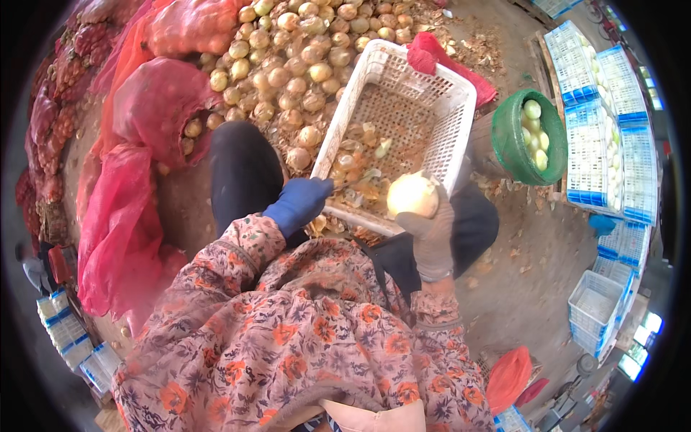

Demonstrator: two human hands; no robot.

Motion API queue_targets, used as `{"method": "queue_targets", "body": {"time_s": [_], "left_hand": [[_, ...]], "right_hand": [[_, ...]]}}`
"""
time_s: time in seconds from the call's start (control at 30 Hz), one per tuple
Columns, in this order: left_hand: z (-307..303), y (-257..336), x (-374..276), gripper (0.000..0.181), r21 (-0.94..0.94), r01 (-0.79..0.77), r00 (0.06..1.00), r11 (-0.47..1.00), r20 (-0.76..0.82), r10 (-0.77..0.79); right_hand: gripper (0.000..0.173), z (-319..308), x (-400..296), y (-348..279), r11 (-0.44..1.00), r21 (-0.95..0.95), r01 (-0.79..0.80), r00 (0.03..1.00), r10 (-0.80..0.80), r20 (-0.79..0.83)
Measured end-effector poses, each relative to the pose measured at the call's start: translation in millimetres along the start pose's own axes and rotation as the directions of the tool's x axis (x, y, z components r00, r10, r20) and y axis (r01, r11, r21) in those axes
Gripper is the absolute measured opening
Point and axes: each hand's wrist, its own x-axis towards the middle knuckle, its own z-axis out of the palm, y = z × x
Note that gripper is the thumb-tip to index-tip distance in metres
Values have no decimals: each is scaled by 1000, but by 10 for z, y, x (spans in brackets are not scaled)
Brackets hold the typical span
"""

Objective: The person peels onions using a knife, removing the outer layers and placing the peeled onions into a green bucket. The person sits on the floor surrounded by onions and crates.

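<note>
My right hand (432, 232), in a grey-brown glove, grips a pale onion (412, 195) over the near right corner of a white plastic crate (336, 129). Loose skin stands up at the onion's edge, and glare washes out its surface. My left hand (300, 204), in a blue glove, is closed at the crate's near left corner. From it a thin dark tool, apparently a small knife (345, 186), points toward the onion without touching it. Onion skins (356, 191) and scraps lie on the dirty crate bottom.
Unpeeled onions (294, 70) are heaped beyond the crate. Red mesh sacks (121, 227) lie at left. A green-rimmed bucket (502, 141) at right holds several peeled onions (534, 135). Stacked blue-and-white crates (586, 154) stand farther right. A red cloth (448, 62) hangs over the crate's far rim.
</note>
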Motion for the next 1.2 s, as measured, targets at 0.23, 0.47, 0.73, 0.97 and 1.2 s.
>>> {"method": "queue_targets", "body": {"time_s": [0.23, 0.47, 0.73, 0.97, 1.2], "left_hand": [[-403, 595, 307, 40, -992, 129, 987, 12, 127, -99], [-584, 551, 384, 30, -906, -226, 970, 358, -242, -2], [-712, 455, -87, 23, -400, -296, 941, 867, -281, 191], [-693, 444, -150, 17, -371, -265, 957, 890, -212, 196], [-706, 403, -136, 18, -340, -276, 959, 899, -165, 232]], "right_hand": [[88, 82, 201, 129, 969, -88, 230, 968, -219, 127], [65, 181, 45, -17, 827, 485, -284, 953, 186, 240], [63, 36, -31, 162, 954, 295, -42, 998, 55, -36], [60, 1, -14, 89, 993, 101, 55, 998, -51, -44], [56, -21, -10, 79, 998, -5, 57, 997, -57, -54]]}}
